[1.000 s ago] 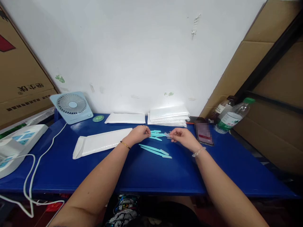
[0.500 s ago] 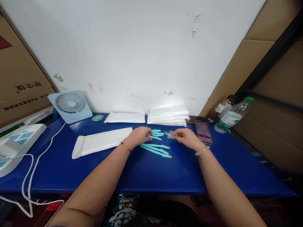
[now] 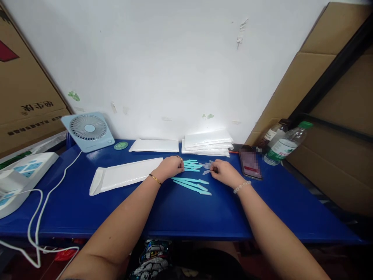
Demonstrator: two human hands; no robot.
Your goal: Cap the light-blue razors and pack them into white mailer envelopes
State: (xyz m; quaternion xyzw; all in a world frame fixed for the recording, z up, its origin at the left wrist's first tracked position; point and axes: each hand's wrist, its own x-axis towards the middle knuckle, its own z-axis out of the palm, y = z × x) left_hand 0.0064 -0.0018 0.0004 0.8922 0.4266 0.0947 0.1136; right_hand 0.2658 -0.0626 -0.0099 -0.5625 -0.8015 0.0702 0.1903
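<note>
On the blue tabletop [image 3: 215,221], three loose blue sticks [image 3: 192,180] lay where two had been a second before. The left hand [image 3: 169,167] pinched more sticks [image 3: 190,169]; the right hand [image 3: 225,172] was at clear pieces [image 3: 206,172], its grip hidden.

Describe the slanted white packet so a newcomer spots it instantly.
Start at the blue table and find the left hand. The white packet stretches leftward from near that hand. It lies slanted and nearest the table's front edge, whereas the other white packets lie farther back, by the wall.
</note>
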